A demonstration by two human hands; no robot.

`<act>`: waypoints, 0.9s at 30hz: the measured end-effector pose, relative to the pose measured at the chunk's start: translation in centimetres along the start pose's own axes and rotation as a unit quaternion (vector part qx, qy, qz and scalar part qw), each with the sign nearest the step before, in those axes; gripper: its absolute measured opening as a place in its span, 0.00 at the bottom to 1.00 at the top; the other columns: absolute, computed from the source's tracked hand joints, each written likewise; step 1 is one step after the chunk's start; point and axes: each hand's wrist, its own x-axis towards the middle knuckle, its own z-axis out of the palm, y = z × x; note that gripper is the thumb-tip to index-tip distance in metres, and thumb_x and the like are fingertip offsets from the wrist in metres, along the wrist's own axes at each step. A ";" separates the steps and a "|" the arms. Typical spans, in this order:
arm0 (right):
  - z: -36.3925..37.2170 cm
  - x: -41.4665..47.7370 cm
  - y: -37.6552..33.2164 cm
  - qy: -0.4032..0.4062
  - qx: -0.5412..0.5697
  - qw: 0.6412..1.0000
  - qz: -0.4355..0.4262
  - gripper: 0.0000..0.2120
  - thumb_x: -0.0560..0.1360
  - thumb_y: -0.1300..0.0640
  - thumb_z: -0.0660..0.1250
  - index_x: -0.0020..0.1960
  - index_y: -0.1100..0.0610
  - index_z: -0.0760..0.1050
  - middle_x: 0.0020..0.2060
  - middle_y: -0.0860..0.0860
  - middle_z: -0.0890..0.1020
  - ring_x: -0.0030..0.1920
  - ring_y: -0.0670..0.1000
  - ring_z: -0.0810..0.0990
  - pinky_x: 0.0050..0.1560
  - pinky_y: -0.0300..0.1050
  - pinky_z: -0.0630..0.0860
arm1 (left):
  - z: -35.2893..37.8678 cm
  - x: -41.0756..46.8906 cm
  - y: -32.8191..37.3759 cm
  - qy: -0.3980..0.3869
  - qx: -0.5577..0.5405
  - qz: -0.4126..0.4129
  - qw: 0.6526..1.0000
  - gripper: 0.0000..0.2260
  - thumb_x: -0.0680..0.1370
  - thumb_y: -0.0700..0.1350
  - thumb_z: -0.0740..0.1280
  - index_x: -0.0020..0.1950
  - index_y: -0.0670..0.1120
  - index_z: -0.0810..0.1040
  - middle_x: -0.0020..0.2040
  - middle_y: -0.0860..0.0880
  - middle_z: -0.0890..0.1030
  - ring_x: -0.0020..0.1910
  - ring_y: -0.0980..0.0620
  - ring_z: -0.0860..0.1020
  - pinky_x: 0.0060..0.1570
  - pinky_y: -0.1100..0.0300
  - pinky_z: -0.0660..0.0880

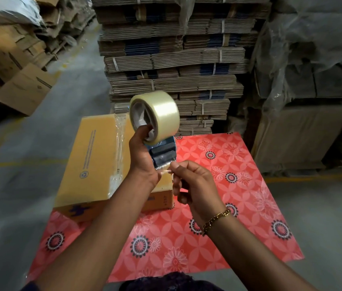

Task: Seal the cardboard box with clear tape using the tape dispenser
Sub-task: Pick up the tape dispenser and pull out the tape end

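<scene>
Clear tape is pinched at its loose end between the thumb and fingers [177, 167] of our right hand [195, 183], which are closed narrow on that little tab just off the toothed edge of the tape dispenser [161, 154]. Our left hand [142, 156] is wrapped around the dispenser's body, thumb hooked into the core of the tape roll [155, 116], holding the tool up in the air with the roll topmost and the cutter pointing down toward us.

The cardboard box [94, 160] sits below and to the left of both hands, resting on a red flowered mat [228, 196] spread over the floor. Its long axis runs away from us, and a glossy strip of tape [118, 152] already lies along the centre seam in that same direction, wrinkled near the close end. Our left hand, the one carrying the dispenser, is the nearer to the box; the right hovers over the box's near right corner.

We judge that the tab is being freed for another pass, so the dispenser must swing down and leftward and line up with the seam or an edge before the tape end is pressed on.

Beyond stand strapped stacks of flat cartons [172, 59].
</scene>
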 end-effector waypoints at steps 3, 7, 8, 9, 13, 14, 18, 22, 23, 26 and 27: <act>-0.2 -0.7 0.5 0.010 -0.001 1.000 0.005 0.07 0.77 0.57 0.69 0.40 0.57 0.78 0.26 0.49 0.73 0.23 0.46 0.70 0.25 0.39 0.58 | -0.4 0.8 -0.2 0.009 -0.030 -0.030 0.999 0.14 0.64 0.51 0.66 0.40 0.43 0.84 0.37 0.44 0.70 0.34 0.47 0.68 0.36 0.56 0.57; -0.7 -1.8 2.0 0.013 0.002 0.999 0.030 0.07 0.77 0.56 0.69 0.42 0.58 0.78 0.25 0.50 0.73 0.23 0.47 0.70 0.24 0.38 0.58 | -1.8 1.8 -1.4 0.022 -0.042 -0.047 0.998 0.17 0.67 0.51 0.63 0.46 0.40 0.81 0.34 0.43 0.79 0.30 0.46 0.78 0.34 0.59 0.73; -0.8 -1.9 2.3 0.014 0.000 0.999 0.035 0.07 0.77 0.56 0.69 0.42 0.58 0.78 0.26 0.50 0.73 0.23 0.48 0.70 0.24 0.38 0.58 | -2.2 1.9 -1.7 0.018 -0.041 -0.056 0.997 0.18 0.67 0.51 0.63 0.47 0.40 0.81 0.34 0.44 0.80 0.30 0.46 0.79 0.34 0.59 0.74; -0.8 -1.9 2.7 0.015 -0.001 0.999 0.038 0.07 0.77 0.56 0.69 0.42 0.58 0.78 0.26 0.50 0.72 0.24 0.48 0.70 0.24 0.38 0.58 | -2.5 2.0 -2.1 0.020 -0.037 -0.064 0.997 0.18 0.67 0.50 0.64 0.48 0.40 0.81 0.34 0.44 0.81 0.31 0.46 0.79 0.34 0.58 0.75; -1.1 -1.8 3.9 0.024 -0.007 0.999 0.048 0.07 0.77 0.56 0.69 0.42 0.59 0.77 0.26 0.50 0.73 0.24 0.48 0.70 0.24 0.38 0.59 | -3.7 2.6 -3.2 0.026 -0.044 -0.087 0.995 0.18 0.69 0.50 0.62 0.47 0.39 0.82 0.35 0.42 0.82 0.30 0.46 0.80 0.33 0.59 0.75; -1.2 -1.8 4.3 0.028 -0.012 0.998 0.053 0.08 0.77 0.56 0.69 0.41 0.59 0.77 0.26 0.50 0.73 0.24 0.48 0.70 0.24 0.38 0.59 | -4.0 2.7 -3.4 0.032 -0.035 -0.097 0.994 0.18 0.72 0.50 0.60 0.46 0.39 0.83 0.35 0.42 0.82 0.29 0.46 0.80 0.32 0.59 0.74; -1.7 -0.9 6.7 0.052 -0.041 0.994 0.089 0.14 0.77 0.55 0.69 0.33 0.53 0.75 0.26 0.49 0.74 0.24 0.48 0.72 0.24 0.38 0.61 | -6.1 3.6 -5.3 0.102 0.071 -0.158 0.980 0.19 0.74 0.53 0.64 0.49 0.40 0.84 0.37 0.42 0.84 0.30 0.44 0.81 0.30 0.59 0.75; -2.3 0.8 9.3 0.092 -0.053 0.982 0.155 0.14 0.78 0.57 0.69 0.34 0.54 0.75 0.26 0.49 0.76 0.24 0.48 0.72 0.23 0.37 0.61 | -8.7 5.1 -7.4 0.163 0.161 -0.235 0.944 0.09 0.76 0.49 0.68 0.46 0.44 0.82 0.36 0.45 0.85 0.29 0.46 0.83 0.26 0.58 0.78; -2.5 1.3 9.8 0.100 -0.057 0.978 0.172 0.12 0.78 0.57 0.68 0.36 0.55 0.76 0.27 0.50 0.76 0.24 0.48 0.72 0.23 0.37 0.61 | -9.3 5.7 -7.8 0.168 0.181 -0.245 0.937 0.08 0.77 0.48 0.68 0.46 0.44 0.82 0.36 0.46 0.85 0.30 0.46 0.83 0.27 0.58 0.78; -2.6 2.6 11.1 0.108 -0.064 0.971 0.201 0.09 0.78 0.57 0.68 0.39 0.56 0.76 0.29 0.50 0.77 0.24 0.47 0.73 0.24 0.37 0.62 | -10.4 7.7 -7.8 0.169 0.234 -0.213 0.934 0.02 0.76 0.42 0.70 0.44 0.47 0.81 0.39 0.47 0.83 0.38 0.47 0.81 0.35 0.59 0.75; -2.5 2.9 11.4 0.109 -0.059 0.971 0.205 0.09 0.78 0.56 0.69 0.39 0.56 0.76 0.29 0.50 0.77 0.24 0.47 0.73 0.24 0.37 0.62 | -10.8 8.4 -7.7 0.161 0.263 -0.185 0.933 0.04 0.76 0.39 0.70 0.43 0.47 0.81 0.39 0.48 0.83 0.40 0.47 0.80 0.36 0.59 0.74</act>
